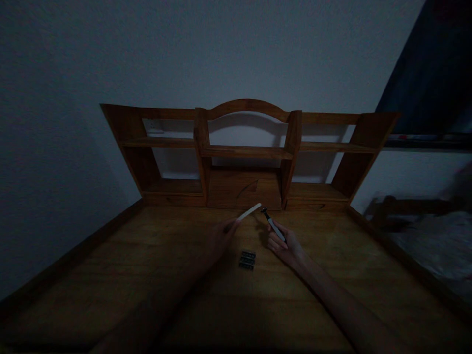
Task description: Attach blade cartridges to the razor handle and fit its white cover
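In the head view, my left hand (223, 236) is closed on one end of a slim, pale, flat stick (250, 211). The stick slants up to the right, and its exact kind is unclear in the dim light. My right hand (283, 243) grips the light grey handle of what looks like a razor (276, 229), with its dark neck and small head pointing up and left. The razor's head and the stick's free tip are close together. Below and between my hands, a small dark pack (247, 260) with several rows lies flat on the wooden desk (155, 260).
A wooden shelf unit (247, 152) with several compartments stands along the desk's back, against the pale wall (236, 54). Raised wooden edges (391, 250) border the desk's sides. Beyond the right edge lies a pale, crumpled heap (438, 241). The room is dim.
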The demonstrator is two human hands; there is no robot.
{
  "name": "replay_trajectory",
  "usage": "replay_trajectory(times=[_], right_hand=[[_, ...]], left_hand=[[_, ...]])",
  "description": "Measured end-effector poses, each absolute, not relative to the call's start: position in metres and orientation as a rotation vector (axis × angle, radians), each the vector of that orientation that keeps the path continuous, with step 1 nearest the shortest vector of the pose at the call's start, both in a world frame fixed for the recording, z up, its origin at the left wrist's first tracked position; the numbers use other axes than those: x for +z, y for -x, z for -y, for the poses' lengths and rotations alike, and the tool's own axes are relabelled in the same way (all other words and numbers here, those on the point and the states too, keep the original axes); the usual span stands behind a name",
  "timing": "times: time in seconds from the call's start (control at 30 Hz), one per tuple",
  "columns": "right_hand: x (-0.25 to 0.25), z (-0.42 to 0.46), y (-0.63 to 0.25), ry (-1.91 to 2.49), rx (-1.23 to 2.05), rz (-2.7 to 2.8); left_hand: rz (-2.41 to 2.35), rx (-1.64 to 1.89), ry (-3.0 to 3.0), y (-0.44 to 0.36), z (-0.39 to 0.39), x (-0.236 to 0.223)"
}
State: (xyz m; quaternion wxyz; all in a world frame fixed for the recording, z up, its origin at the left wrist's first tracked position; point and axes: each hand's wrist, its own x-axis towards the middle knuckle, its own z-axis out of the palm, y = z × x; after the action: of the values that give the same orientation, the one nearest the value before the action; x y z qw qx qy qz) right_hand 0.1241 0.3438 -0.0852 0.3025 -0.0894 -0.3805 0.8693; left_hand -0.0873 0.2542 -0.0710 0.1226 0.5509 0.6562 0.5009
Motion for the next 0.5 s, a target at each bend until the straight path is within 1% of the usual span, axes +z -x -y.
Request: replay_trajectory(times=[0.1, 0.23, 0.5], right_hand=[[-0.0842, -0.3431, -0.1239, 0.238, 2.293, 1.02], [-0.0834, -0.3429, -0.1237, 0.235, 2.299, 1.016], [-0.0876, -0.3471, -0.1243, 0.216, 2.323, 0.998]], left_hand=[[-1.882, 1.477, -1.635, 0.0859, -0.2555, -0.0739], [-1.866, 1.375, -1.714, 0.0838, -0.2555, -0.0763], [-1.961, 1.396, -1.579, 0.087, -0.2541, -0.0719]])
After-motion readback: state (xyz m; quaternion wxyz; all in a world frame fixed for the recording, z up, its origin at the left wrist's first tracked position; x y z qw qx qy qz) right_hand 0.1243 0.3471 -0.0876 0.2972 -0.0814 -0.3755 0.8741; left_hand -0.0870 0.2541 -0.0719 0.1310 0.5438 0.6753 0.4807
